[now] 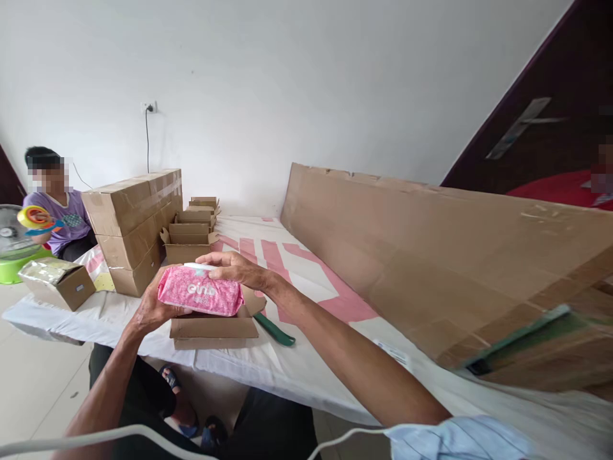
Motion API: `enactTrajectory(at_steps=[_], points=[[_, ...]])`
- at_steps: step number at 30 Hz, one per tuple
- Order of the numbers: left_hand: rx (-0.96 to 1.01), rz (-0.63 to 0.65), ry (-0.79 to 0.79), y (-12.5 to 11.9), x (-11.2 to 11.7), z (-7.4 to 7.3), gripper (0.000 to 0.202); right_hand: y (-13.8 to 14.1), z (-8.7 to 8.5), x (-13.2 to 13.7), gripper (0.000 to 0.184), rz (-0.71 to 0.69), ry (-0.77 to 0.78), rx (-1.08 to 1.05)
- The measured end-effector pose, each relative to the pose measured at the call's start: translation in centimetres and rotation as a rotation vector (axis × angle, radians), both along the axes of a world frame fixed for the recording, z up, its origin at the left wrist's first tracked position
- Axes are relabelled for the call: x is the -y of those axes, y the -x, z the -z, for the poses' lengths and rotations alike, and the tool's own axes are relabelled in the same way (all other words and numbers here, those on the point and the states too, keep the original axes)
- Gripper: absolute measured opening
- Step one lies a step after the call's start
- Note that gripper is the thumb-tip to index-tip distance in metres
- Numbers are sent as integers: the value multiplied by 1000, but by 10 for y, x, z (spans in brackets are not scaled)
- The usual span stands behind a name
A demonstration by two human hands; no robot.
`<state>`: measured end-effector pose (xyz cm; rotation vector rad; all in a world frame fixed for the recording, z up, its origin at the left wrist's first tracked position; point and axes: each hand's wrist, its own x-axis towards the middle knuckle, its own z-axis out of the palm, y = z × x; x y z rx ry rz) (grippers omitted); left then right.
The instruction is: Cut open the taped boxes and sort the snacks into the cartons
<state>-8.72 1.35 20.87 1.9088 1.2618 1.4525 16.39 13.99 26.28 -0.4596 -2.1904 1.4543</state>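
A pink pack of wipes (200,292) with white lettering and a white lid-like piece on top is held between both hands over the table. My left hand (160,300) grips its left end from the side and below. My right hand (237,268) is curled over the top, its thumb and fingers around the white piece. Directly beneath the pack sits an open cardboard box (214,328) near the table's front edge. Its inside is mostly hidden by the pack. A dark green curved tool (276,330) lies just right of the box.
Stacked closed cartons (129,207) stand at the left, with a row of open boxes (191,235) beside them. A taped carton (57,281) rests at the left corner. A large cardboard panel (407,243) borders the right. A person (71,217) holding a tape roll (34,217) sits far left.
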Motion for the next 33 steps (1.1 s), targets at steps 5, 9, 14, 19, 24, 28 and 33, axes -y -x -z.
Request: enactTrajectory(at_steps=[5,9,14,19,24,28,33], points=[[331,-39,97,-8,-2,6,85,-12,18,5,72,-17,59,-127],[526,-111,99,-15,-12,1,79,-11,40,18,85,30,9,-325],[506,-43,155,-18,-29,-17,79,10,60,18,78,294,-33,-460],[412,96,232,-8,-47,-18,81,21,79,-7,68,421,98,-503],[399,130,321,5,-66,-1,83,25,95,-27,54,561,169,-468],[417,102,381,7,-75,6,89,25,97,-32,57,592,181,-422],[435,40,415,4,-82,7,88,33,101,-41,68,508,217,-489]])
